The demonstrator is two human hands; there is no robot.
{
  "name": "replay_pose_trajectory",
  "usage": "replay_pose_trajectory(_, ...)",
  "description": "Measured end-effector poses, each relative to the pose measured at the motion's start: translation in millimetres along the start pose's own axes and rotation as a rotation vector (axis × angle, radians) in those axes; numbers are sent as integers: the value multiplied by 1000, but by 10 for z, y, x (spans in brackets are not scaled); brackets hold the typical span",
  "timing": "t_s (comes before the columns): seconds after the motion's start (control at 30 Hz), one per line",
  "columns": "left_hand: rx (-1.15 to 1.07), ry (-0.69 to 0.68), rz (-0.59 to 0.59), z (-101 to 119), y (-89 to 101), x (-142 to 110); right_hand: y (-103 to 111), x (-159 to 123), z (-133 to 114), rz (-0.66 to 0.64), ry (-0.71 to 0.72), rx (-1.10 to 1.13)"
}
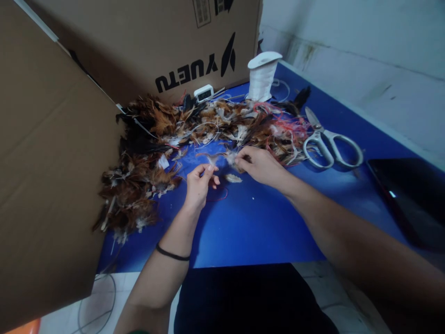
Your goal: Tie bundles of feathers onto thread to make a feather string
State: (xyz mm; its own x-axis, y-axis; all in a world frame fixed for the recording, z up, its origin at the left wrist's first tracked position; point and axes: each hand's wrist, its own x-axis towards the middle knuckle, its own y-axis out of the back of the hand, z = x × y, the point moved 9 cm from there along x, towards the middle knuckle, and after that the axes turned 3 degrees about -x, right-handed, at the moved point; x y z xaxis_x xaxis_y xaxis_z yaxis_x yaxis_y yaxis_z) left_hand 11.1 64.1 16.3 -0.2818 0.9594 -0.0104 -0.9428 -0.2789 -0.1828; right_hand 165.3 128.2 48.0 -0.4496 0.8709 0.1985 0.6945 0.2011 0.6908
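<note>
1. Left hand (pixel 197 184): grip pinched, thumb against forefinger, on a pale feather (pixel 211 160) above the bench (pixel 257 227); light pressure avoids crushing it.
2. Right hand (pixel 257 163): grip drawn together at a downy feather (pixel 231 158), near the first; best held by its quill.
3. Avoid snagging the red thread (pixel 219 199) beneath the left hand.

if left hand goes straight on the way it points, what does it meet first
Likely the feather pile, past the wisp in the left hand; depth is hard to judge from one view.
</note>
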Motion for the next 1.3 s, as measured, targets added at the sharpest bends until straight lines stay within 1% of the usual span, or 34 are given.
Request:
replay_pose_trajectory(0.1, -27, -6, -27, 17, -41, -16, 7, -18, -24, -18, -9, 89)
replay_pose_trajectory(0.27, 14, -39, -123, 31, -137, -52, -87, -48, -115, -91, 22, 178)
replay_pose_trajectory(0.33, 46, -51, -118, 25, -129, -52, -134, -63, -138, -133, 24, 217)
replay_pose_trajectory(0.4, 79, -59, -86, 22, -99, -44, -184, -82, -152, -184, 18, 279)
replay_pose_trajectory(0.5, 115, -73, -47, 33, -65, -32, -201, -98, -159, -205, 14, 349)
replay_pose_trajectory(0.63, 106, -88, -27, 60, -53, -28, -174, -96, -161, -190, 32, 349)
replay_pose_trajectory(0.73, 93, -92, -9, 78, -43, -32, -161, -85, -129, -178, 19, 326)
replay_pose_trajectory(0.9, 69, -90, 13, 92, -31, -35, -134, -60, -27, -115, -18, 300)
replay_pose_trajectory(1.03, 54, -95, 30, 94, -13, -23, -101, -45, -5, -75, -24, 296)
replay_pose_trajectory(1.17, 42, -96, 43, 76, 20, -6, 13, -23, 9, 29, -4, 249)
replay_pose_trajectory(1.3, 74, -55, 50, 31, 41, 3, 122, -7, 75, 121, -7, 236)
